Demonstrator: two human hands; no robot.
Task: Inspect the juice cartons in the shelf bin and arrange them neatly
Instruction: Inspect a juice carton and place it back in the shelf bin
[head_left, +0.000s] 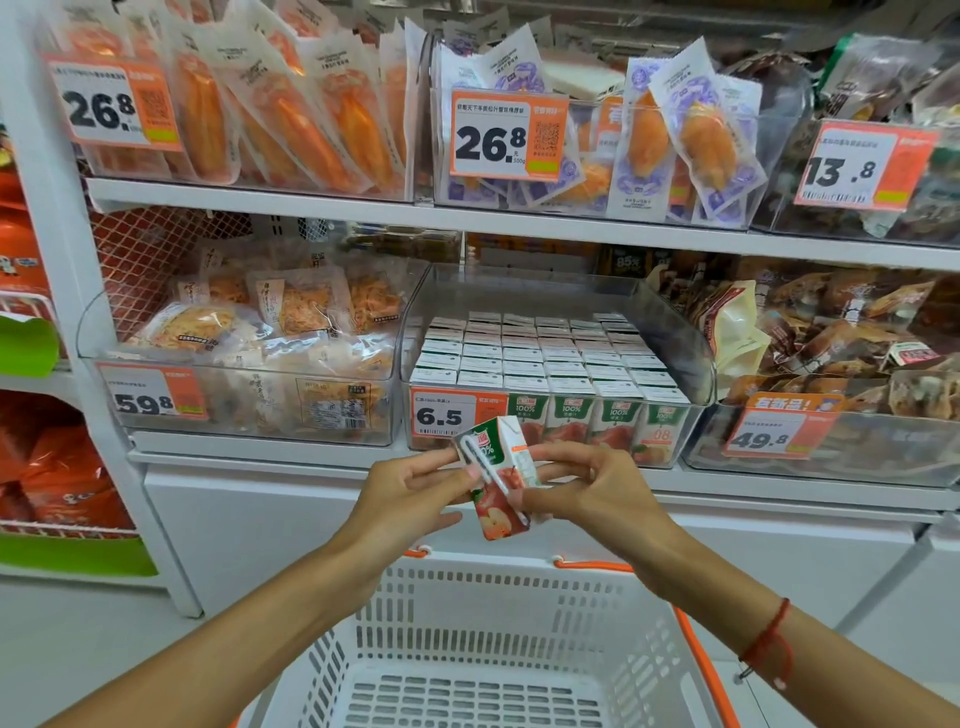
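A small juice carton (498, 499), green on top with red apples and a wrapped straw on its side, is tilted in front of the shelf. My left hand (415, 486) grips it from the left and my right hand (582, 486) from the right, fingers on its sides. Behind it, a clear plastic shelf bin (670, 332) holds several rows of the same cartons (540, 358) standing upright, white tops showing. An orange price tag reading 6.5 (444, 413) is fixed to the bin's front left.
A white shopping basket with orange handles (493, 649) sits below my arms. Neighbouring clear bins hold packaged snacks on the left (249, 358) and right (831, 364). The upper shelf (363, 200) carries more snack bags and price tags.
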